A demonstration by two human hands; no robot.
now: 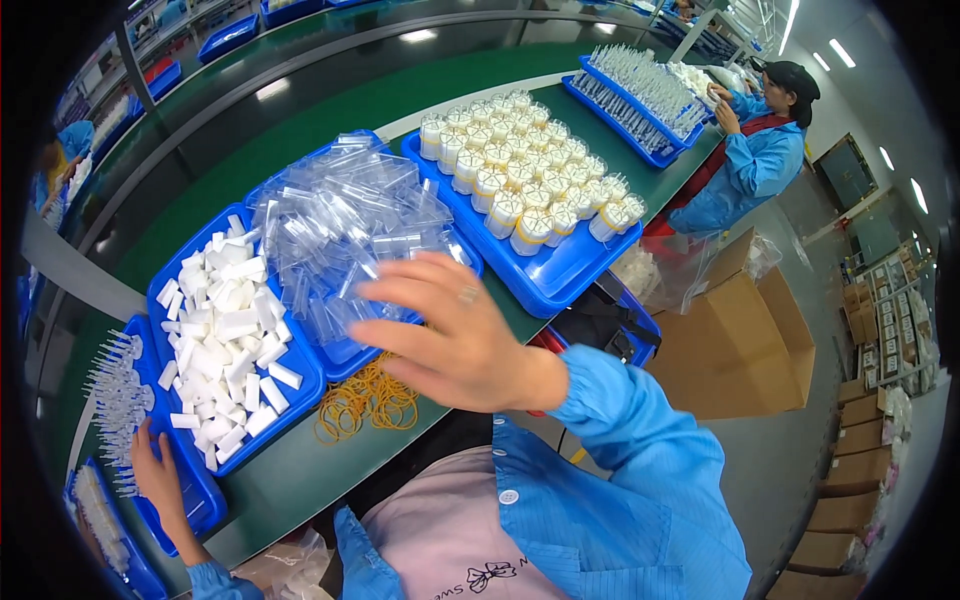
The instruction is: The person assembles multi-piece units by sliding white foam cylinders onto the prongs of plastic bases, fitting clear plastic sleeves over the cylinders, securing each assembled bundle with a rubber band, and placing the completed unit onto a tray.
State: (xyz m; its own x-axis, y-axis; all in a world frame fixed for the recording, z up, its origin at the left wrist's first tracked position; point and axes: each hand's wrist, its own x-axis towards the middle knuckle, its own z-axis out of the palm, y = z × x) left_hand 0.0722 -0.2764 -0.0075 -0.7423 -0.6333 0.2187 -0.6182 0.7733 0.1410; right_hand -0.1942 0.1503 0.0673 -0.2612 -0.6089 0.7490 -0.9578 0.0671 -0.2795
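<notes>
My right hand (455, 335), a ring on one finger, hovers over the near edge of a blue tray of clear plastic sleeves (345, 215). Its fingers are spread, and nothing shows between them. At the far left, my left hand (158, 478) reaches to a blue tray of clear thin-stemmed plastic parts (112, 400). The left fingers are stretched out at the edge of these parts; no held part can be made out. Between the hands sits a blue tray of white foam-like blocks (225, 335). Yellow rubber bands (370, 400) lie in a loose heap below my right hand.
Right of the sleeves, a blue tray (545, 280) carries rows of banded clear bundles (525, 175). Farther along the green bench, a person in blue (755, 150) works beside stacked trays of stemmed parts (640, 95). An open cardboard box (735, 345) stands to my right.
</notes>
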